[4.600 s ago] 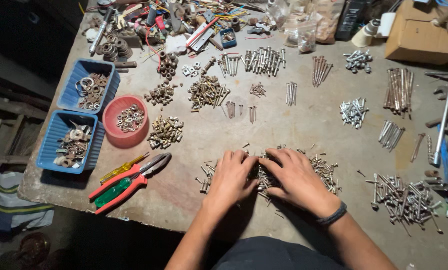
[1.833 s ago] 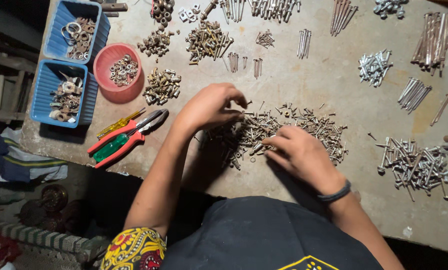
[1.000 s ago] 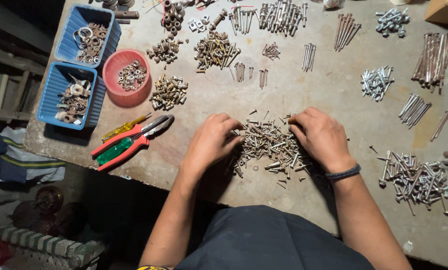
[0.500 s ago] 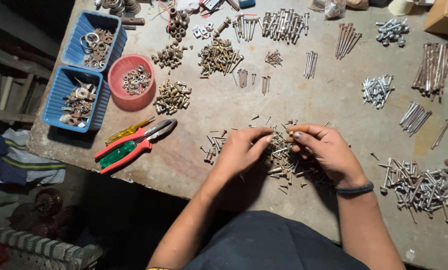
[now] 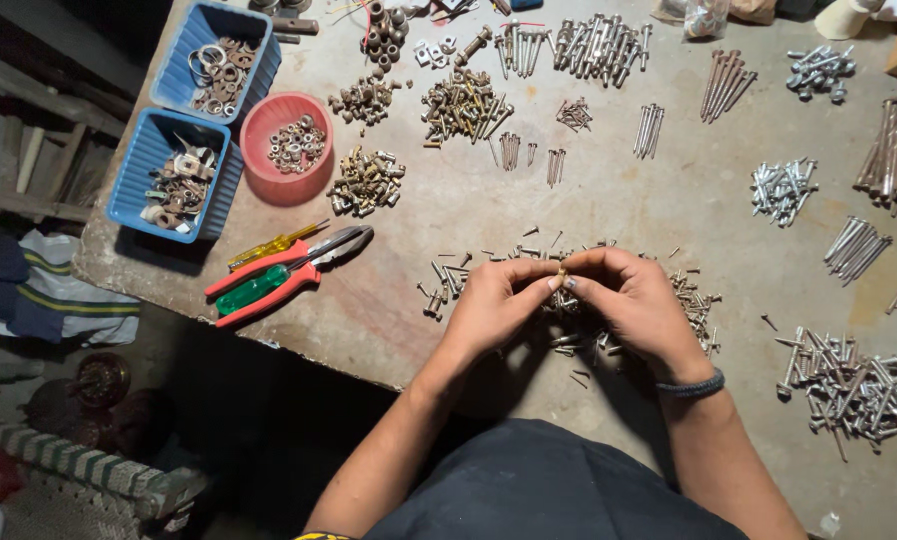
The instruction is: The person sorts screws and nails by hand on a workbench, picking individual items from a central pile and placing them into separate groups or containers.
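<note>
Desk (image 5: 438,310): a worn grey surface is seen from above, covered with sorted groups of hardware.
Blue trays (image 5: 173,175): two are set at the ten o'clock corner, one behind the other, both filled with rusty washers and brackets.
Red bowl (image 5: 286,148): it is placed just beside the trays, and small nuts are held in it.
Pliers (image 5: 288,272): red-handled, they are laid at nine o'clock of the hands, touching a green screwdriver (image 5: 253,290) and close by a yellow one.
Screw pile (image 5: 688,300): loose small screws are spread at the desk's middle, under and around both hands.
Long screw heap (image 5: 848,385): it is found at four o'clock, well apart from the hands.
Left hand (image 5: 493,305): it is raised over the pile, its grip pinched at the fingertips on a small screw (image 5: 561,272).
Right hand (image 5: 633,305): a dark band is worn at the wrist; its thumb and forefinger are closed on the same screw from the other side.
Small screw: it is held upright between the two hands, just above the pile.
</note>
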